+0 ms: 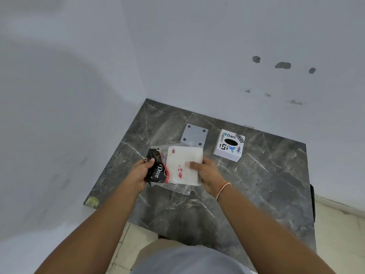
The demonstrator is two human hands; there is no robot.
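Two hands share one pack of tissues above a dark marble desk (256, 184). The left hand (139, 176) has its grip clenched on the black, Dove-printed end of the wrapper (157, 171), thumb on top. The right hand (207, 175) grasps the white tissue stack (185, 163), its thumb pressed on the top face and its fingers hidden beneath. The pack runs from 9 to 3 o'clock between the two grips, with the wrapper at 9 and the stack at 3, so any pull to part them would likely follow that line. Clear plastic seems to trail around the stack's edges. A white tissue box (229, 145) with stickers and an oval slot sits on the desk at 1 o'clock from the stack, nearer the right hand. A grey plate (194, 135) lies at 12 o'clock, just beyond the stack.
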